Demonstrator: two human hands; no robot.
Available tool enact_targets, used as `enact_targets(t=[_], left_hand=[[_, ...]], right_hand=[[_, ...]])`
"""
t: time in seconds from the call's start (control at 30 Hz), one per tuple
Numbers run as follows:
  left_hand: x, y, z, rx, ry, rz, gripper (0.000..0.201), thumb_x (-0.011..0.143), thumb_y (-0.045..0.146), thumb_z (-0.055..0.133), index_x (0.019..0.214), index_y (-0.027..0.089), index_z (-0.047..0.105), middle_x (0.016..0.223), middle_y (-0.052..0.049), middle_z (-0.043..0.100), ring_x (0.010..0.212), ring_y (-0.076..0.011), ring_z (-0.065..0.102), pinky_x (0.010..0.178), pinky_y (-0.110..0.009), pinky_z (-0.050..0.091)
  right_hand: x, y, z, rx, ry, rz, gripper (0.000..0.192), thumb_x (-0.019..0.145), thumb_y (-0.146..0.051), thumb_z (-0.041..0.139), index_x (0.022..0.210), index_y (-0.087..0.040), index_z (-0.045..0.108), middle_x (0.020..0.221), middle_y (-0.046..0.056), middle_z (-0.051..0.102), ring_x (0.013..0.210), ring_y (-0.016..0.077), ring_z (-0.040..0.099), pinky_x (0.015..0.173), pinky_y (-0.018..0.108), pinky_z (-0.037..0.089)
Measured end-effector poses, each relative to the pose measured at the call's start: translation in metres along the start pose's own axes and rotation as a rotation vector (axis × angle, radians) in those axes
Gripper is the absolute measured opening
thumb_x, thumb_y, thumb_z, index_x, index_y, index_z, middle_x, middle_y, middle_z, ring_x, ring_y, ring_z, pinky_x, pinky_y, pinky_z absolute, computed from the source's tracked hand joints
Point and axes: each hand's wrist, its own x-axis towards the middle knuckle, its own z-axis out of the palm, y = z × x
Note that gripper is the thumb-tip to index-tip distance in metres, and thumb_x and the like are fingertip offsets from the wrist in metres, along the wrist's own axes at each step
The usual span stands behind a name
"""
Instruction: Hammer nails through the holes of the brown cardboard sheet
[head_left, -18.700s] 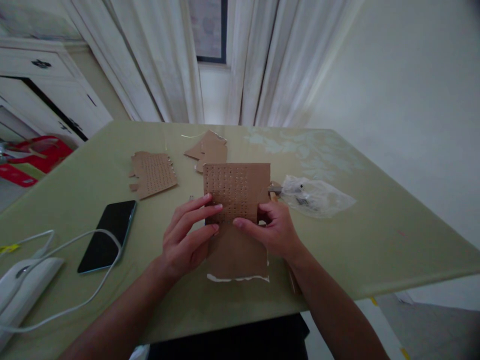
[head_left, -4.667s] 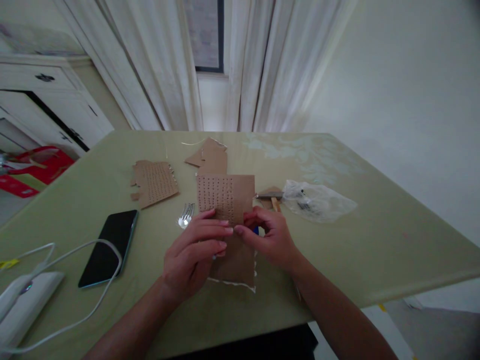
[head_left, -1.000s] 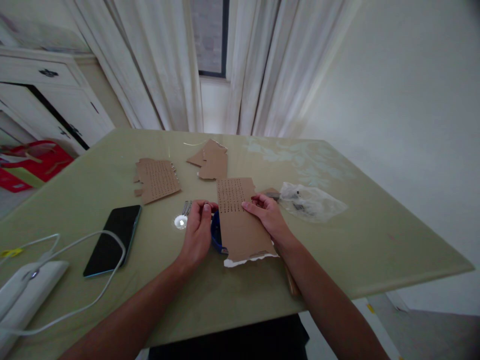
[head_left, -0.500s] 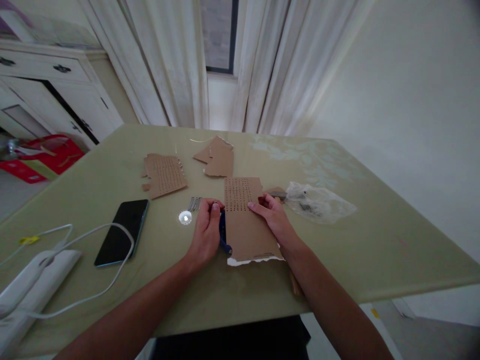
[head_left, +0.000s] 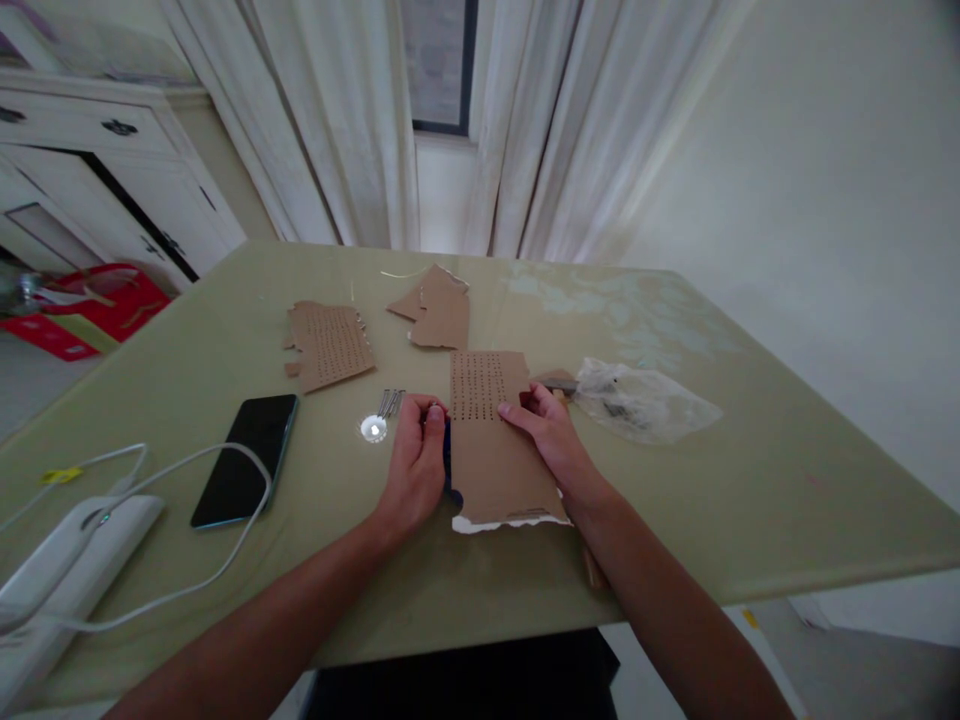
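Observation:
A brown cardboard piece [head_left: 506,465] with rows of small holes in its upper half and a torn white lower edge lies in front of me. My right hand [head_left: 551,440] grips its right edge, thumb on top and fingers underneath. At the left edge my left hand [head_left: 416,460] is closed, thumb pressed to the forefinger; what the pinch holds is too small to name. A dark blue object [head_left: 451,460] shows partly between this hand and the cardboard. Left of the hand lie several nails [head_left: 390,403] beside a small shiny round dish [head_left: 373,429].
Another holed cardboard piece [head_left: 334,345] and torn scraps [head_left: 442,312] lie farther back. To the right are a dark metal tool head [head_left: 559,384] and a clear plastic bag [head_left: 645,402]. A phone [head_left: 247,460], white cable [head_left: 259,500] and power strip [head_left: 82,560] occupy the left.
The view has shifted slightly. Less of the blue object shows beside my left hand. Both hands keep nearly the same grip and place.

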Motion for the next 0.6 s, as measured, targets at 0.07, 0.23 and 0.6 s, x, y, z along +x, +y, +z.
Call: enact_targets(t=[0.07,0.23,0.6], left_hand=[[0.000,-0.001,0.000,0.003,0.005,0.002,0.030,0.114,0.050,0.051,0.099,0.026,0.060,0.092,-0.002,0.062,0.088,-0.0218,0.060,0.079,-0.036,0.052],[0.009,-0.008,-0.005,0.027,0.056,0.066,0.023,0.110,0.045,0.059,0.104,0.025,0.068,0.101,-0.003,0.070,0.094,-0.0216,0.065,0.086,-0.036,0.054],[0.016,-0.004,-0.013,-0.019,0.058,0.081,0.021,0.102,0.043,0.070,0.103,0.024,0.077,0.097,-0.003,0.078,0.090,-0.0206,0.072,0.086,-0.035,0.058]], right_hand=[[0.000,0.000,0.000,-0.007,0.009,0.012,0.046,0.066,-0.039,0.095,0.105,-0.027,0.072,0.104,0.004,0.083,0.095,0.0288,0.078,0.089,0.045,0.061],[-0.002,-0.002,0.002,0.026,0.004,0.043,0.049,0.065,-0.038,0.095,0.105,-0.027,0.070,0.104,0.004,0.082,0.094,0.0287,0.077,0.087,0.044,0.061],[-0.006,-0.004,0.002,0.068,-0.028,0.072,0.056,0.065,-0.036,0.098,0.113,-0.027,0.070,0.109,0.005,0.084,0.101,0.0303,0.080,0.087,0.045,0.064]])
